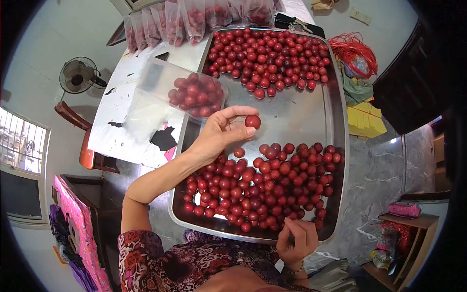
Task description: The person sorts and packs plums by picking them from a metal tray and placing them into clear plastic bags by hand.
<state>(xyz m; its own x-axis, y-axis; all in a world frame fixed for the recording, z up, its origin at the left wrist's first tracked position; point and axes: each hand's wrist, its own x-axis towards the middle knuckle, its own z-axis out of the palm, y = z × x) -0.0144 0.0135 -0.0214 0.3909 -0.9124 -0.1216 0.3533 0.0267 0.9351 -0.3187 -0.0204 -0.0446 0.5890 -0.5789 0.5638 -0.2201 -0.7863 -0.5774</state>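
My left hand [221, 131] reaches over the middle of a large metal tray [301, 117], its thumb and fingers closed around one round red plum [252, 121]. Just beyond that hand, a clear plastic bag [158, 78] lies over the tray's left edge, partly filled with plums [197, 95]. My right hand [297, 239] is at the tray's near rim with its fingers curled together; what they hold, if anything, is hidden. Two groups of loose plums lie in the tray, a near pile [258, 187] and a far pile [272, 58].
Several filled plastic bags [194, 22] stand along the back of the white-covered table [112, 129]. Red string [352, 53] and a yellow stack [365, 119] are right of the tray. A wooden chair [87, 151] and a fan [79, 75] stand at left.
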